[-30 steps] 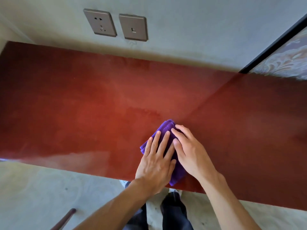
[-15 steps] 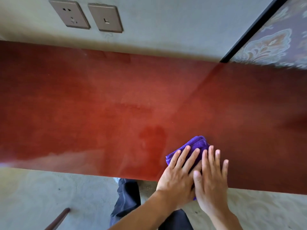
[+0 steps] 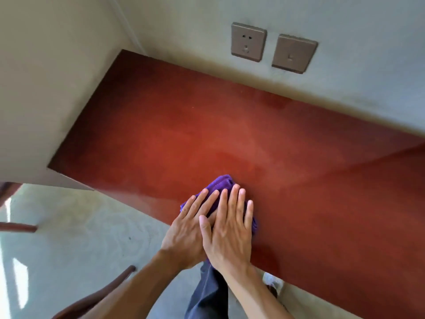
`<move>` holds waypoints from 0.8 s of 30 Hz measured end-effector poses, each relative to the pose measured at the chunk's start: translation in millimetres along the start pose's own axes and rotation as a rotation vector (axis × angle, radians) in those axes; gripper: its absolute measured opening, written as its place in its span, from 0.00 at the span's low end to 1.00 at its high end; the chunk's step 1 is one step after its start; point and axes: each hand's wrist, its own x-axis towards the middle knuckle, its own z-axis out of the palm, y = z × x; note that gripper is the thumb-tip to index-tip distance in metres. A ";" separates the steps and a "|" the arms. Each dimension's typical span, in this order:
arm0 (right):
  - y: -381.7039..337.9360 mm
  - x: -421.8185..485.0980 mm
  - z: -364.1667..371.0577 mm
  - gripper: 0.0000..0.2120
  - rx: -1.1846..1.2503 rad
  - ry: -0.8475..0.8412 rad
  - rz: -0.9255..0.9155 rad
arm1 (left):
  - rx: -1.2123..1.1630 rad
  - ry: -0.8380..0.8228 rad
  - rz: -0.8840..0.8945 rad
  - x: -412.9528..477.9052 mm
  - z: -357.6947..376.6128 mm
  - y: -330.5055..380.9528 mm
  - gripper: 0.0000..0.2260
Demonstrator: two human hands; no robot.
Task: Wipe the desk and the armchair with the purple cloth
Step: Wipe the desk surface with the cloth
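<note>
The purple cloth (image 3: 221, 182) lies folded on the glossy red desk (image 3: 174, 125), close to its front edge. Both my hands press flat on top of it, side by side. My left hand (image 3: 186, 233) covers the cloth's left part and my right hand (image 3: 228, 229) overlaps it, thumb across the left hand. Only the cloth's far corner and right edge show past my fingers. A curved dark wooden piece of the armchair (image 3: 103, 293) shows at the bottom left.
The desk fits into a wall corner, with a side wall (image 3: 46, 88) at its left end. Two wall plates (image 3: 248, 41) sit on the back wall above the desk. Pale floor (image 3: 80, 226) and my trouser leg (image 3: 207, 293) are below the desk edge.
Both hands slid the cloth right along the desk's front, then back left past the wall plates. My view swung left, so the desk's left end and side wall now show.
</note>
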 end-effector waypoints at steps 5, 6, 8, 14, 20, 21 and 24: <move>-120.9 57.7 38.8 0.37 0.006 -0.024 -0.173 | -0.015 0.070 -0.203 -37.8 -9.0 -124.1 0.31; -143.2 68.0 46.5 0.37 0.005 -0.027 -0.205 | -0.013 0.080 -0.238 -45.2 -10.6 -147.0 0.31; -186.8 89.2 61.2 0.36 0.002 -0.031 -0.276 | -0.004 0.103 -0.302 -58.7 -13.1 -191.3 0.32; -287.5 147.9 89.4 0.35 -0.091 -0.056 -0.449 | -0.066 0.161 -0.506 -81.4 -24.4 -287.6 0.35; -304.7 164.6 90.7 0.34 -0.160 -0.079 -0.505 | -0.146 0.202 -0.600 -79.4 -24.0 -302.3 0.33; -303.1 165.0 89.5 0.34 -0.154 -0.090 -0.510 | -0.172 0.226 -0.628 -78.2 -23.4 -298.2 0.31; -301.2 166.7 86.4 0.32 -0.131 -0.118 -0.527 | -0.351 0.341 -0.795 -75.1 -21.8 -282.9 0.25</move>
